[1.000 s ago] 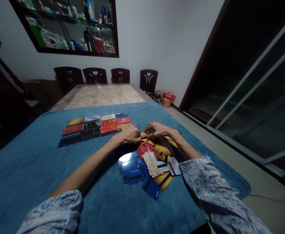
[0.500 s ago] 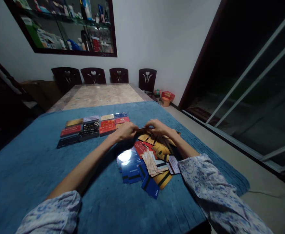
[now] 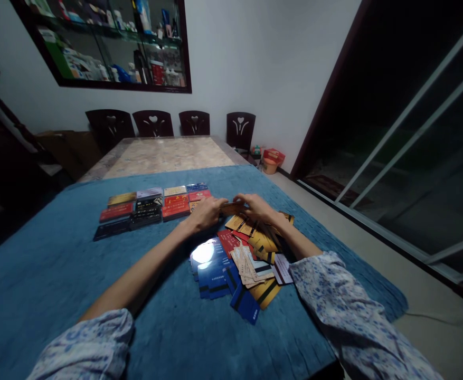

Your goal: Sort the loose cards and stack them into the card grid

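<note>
My left hand [image 3: 206, 213] and my right hand [image 3: 257, 206] pinch a small stack of brownish cards [image 3: 232, 209] between them, just above the far end of a loose card pile. In that pile lie blue cards [image 3: 213, 277], a red card [image 3: 228, 241], beige cards [image 3: 242, 266], gold cards [image 3: 263, 241] and a lavender card [image 3: 282, 268], overlapping at odd angles. Left of my hands, sorted card stacks stand in rows: black ones [image 3: 146, 217], red ones [image 3: 175, 211] and gold ones [image 3: 122, 198] among them. My left hand partly hides the nearest stacks on that side.
A blue cloth [image 3: 168, 316] covers the near part of the table; its bare marble-patterned top [image 3: 171, 153] shows beyond. Several dark chairs [image 3: 152, 123] line the far side. A glass sliding door [image 3: 397, 137] is on the right, and a shelf cabinet [image 3: 116, 37] is set in the wall.
The cards between my hands have tilted, so more of their brownish face shows. Both hands stay in nearly the same place; the pile and the rows look the same.
</note>
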`<state>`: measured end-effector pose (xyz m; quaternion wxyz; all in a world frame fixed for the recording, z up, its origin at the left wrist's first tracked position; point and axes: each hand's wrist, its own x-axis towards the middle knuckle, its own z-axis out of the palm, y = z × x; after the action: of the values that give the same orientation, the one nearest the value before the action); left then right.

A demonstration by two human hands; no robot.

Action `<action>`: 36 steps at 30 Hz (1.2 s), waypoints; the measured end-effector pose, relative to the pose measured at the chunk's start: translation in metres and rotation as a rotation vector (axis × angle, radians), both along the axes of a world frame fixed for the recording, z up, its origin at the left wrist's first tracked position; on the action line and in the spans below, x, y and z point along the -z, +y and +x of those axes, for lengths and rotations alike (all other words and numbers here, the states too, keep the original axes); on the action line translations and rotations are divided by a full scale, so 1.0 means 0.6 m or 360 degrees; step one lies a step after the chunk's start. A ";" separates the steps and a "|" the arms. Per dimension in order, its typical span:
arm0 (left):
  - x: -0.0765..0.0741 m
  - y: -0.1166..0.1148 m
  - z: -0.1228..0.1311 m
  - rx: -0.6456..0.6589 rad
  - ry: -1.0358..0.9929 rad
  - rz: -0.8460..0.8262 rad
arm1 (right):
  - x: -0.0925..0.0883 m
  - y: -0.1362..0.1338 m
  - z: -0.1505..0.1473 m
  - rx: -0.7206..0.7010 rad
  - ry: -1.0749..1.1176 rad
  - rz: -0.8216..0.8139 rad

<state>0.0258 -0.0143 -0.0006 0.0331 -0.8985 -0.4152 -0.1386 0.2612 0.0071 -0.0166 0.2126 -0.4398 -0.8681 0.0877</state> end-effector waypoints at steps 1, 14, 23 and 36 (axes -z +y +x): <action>0.001 -0.002 0.001 -0.0024 0.0015 0.0004 | 0.000 -0.001 0.000 0.0007 0.0008 0.0001; 0.002 -0.020 0.008 -0.0156 0.0168 0.0011 | -0.002 -0.009 -0.007 0.0024 -0.0083 0.0014; 0.005 -0.021 0.010 -0.0209 0.0257 0.0023 | 0.004 -0.008 -0.013 0.0027 -0.0123 0.0052; -0.006 -0.027 0.010 -0.0220 0.0177 0.0004 | -0.001 -0.011 -0.017 0.0102 -0.0176 0.0051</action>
<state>0.0316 -0.0305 0.0028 0.0665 -0.8740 -0.4736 -0.0864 0.2512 0.0007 -0.0158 0.1741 -0.4682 -0.8653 0.0424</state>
